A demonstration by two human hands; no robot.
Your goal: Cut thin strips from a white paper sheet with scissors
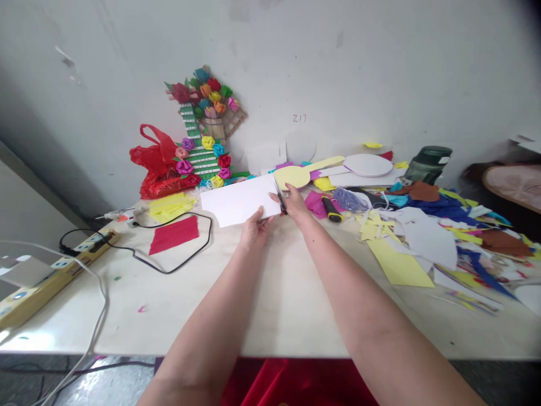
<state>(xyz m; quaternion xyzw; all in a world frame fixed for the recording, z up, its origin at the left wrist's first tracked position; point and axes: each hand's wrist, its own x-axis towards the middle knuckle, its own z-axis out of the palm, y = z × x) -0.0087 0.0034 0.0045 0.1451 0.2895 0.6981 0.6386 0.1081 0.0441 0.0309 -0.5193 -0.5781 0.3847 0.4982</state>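
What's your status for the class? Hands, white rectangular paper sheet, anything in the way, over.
Left hand: grip on white rectangular paper sheet. Right hand: dark-handled metal scissors at sheet's right end. Pale-yellow paddle-shaped cutout close behind; might crowd them.

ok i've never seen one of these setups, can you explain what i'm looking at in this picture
There is no machine here, just a person's two bare hands. The single picture comes from a camera on that person's head, looking forward and down. The left hand holds a white sheet; the right hand holds scissors at the sheet's right end. On the table, a red sheet, a black cable and a power strip lie to the left. At the back stand a red bag and colourful flower crafts. Scraps are piled on the right, near a dark green bottle.
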